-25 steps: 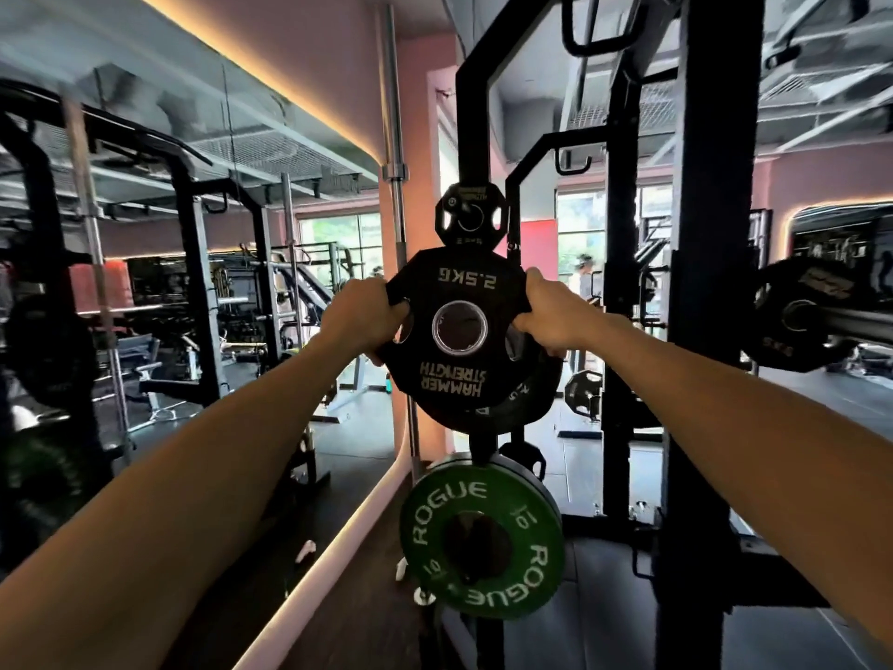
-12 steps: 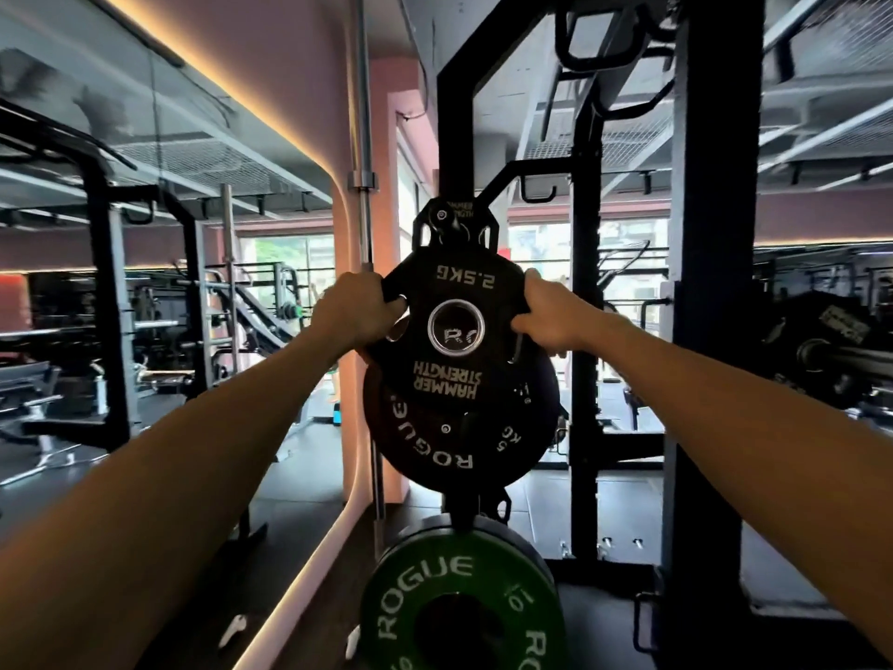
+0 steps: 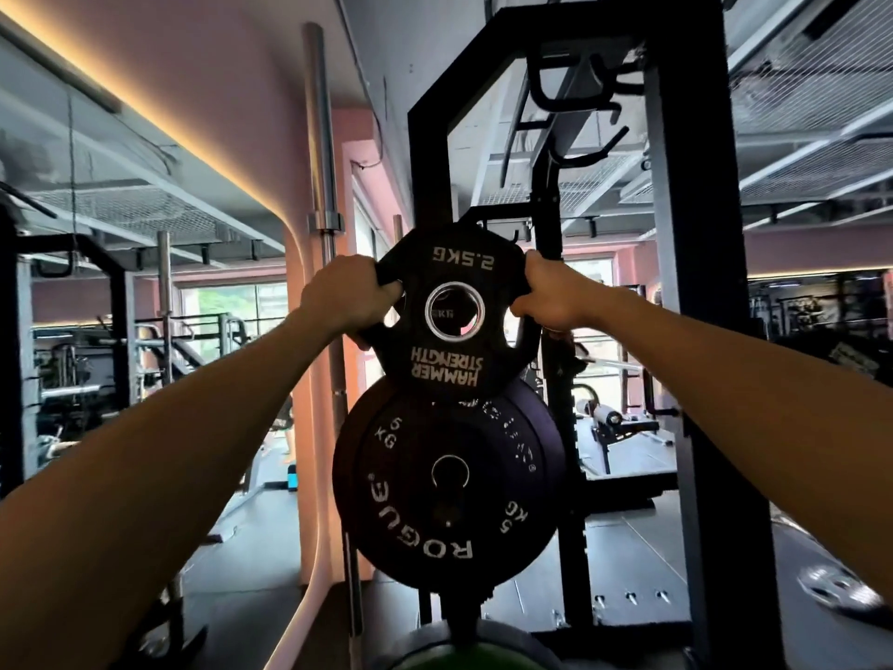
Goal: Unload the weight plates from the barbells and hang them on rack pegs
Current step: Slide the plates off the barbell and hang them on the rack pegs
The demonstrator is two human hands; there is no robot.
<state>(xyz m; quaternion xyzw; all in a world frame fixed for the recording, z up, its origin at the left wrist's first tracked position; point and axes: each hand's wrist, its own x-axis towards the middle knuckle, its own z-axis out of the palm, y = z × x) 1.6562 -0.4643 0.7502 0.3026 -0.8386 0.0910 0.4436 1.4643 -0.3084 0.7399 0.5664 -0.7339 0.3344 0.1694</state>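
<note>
Now both hands, left hand (image 3: 345, 299) & right hand (image 3: 553, 297), curl round the 2.5 kg plate's (image 3: 454, 311) grip slots (upside down), holding it level w/ an upper rack peg, above the 5 kg plates (image 3: 447, 481).

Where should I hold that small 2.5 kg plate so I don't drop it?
Grip the 2.5KG plate by the cut-out slots at its rim, one on each side, as the left hand and right hand do here. The slots let fingers curl through the rim.
</note>
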